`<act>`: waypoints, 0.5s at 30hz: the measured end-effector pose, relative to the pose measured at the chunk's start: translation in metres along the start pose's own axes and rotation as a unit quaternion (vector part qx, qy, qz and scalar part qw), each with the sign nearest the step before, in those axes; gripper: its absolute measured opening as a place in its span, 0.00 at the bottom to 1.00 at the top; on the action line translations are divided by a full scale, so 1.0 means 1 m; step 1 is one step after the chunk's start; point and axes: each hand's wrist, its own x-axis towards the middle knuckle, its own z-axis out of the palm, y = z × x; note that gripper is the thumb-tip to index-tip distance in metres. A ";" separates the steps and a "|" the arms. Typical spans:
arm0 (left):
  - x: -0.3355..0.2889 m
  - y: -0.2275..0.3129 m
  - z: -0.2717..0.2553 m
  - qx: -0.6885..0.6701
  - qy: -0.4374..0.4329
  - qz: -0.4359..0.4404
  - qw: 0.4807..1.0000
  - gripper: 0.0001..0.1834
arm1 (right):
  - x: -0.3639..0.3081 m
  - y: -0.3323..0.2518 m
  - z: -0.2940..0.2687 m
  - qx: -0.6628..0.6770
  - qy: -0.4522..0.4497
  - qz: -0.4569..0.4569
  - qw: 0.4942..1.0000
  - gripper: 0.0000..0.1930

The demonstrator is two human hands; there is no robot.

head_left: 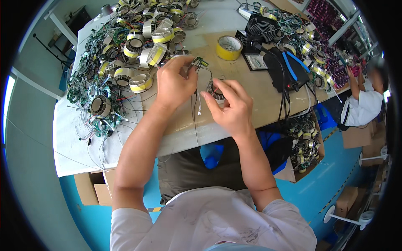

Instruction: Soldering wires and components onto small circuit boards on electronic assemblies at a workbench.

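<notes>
My left hand (176, 83) is pinched on a small green circuit board (200, 62), with thin wires hanging from it. Beside it, my right hand (233, 104) has its thumb and fingers curled around a dark-and-white ring-shaped motor coil (217, 94); the hand partly covers the coil. A white connector (199, 112) dangles on a wire between the two hands. Just left of my left hand, coils wrapped in white and yellow tape (141, 83) lie at the edge of a large heap.
A roll of yellow tape (229, 47) stands beyond my right hand. Further right are a small black fan (262, 28), blue-handled pliers (295, 66) and a black box with cables (284, 75). A carton of coils (307, 144) sits below the table; another person (364, 100) works at far right.
</notes>
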 end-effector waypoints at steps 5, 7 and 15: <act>0.000 -0.013 0.000 -0.077 -0.023 -0.056 0.995 0.15 | -0.001 0.005 0.021 -0.033 0.020 -0.027 0.999 0.09; 0.000 -0.010 -0.002 -0.110 -0.020 -0.077 0.991 0.15 | 0.003 0.002 0.015 0.058 -0.025 0.040 0.997 0.06; 0.008 0.000 -0.002 -0.016 0.071 0.190 0.979 0.13 | 0.033 0.054 -0.036 0.353 -0.190 0.243 0.884 0.08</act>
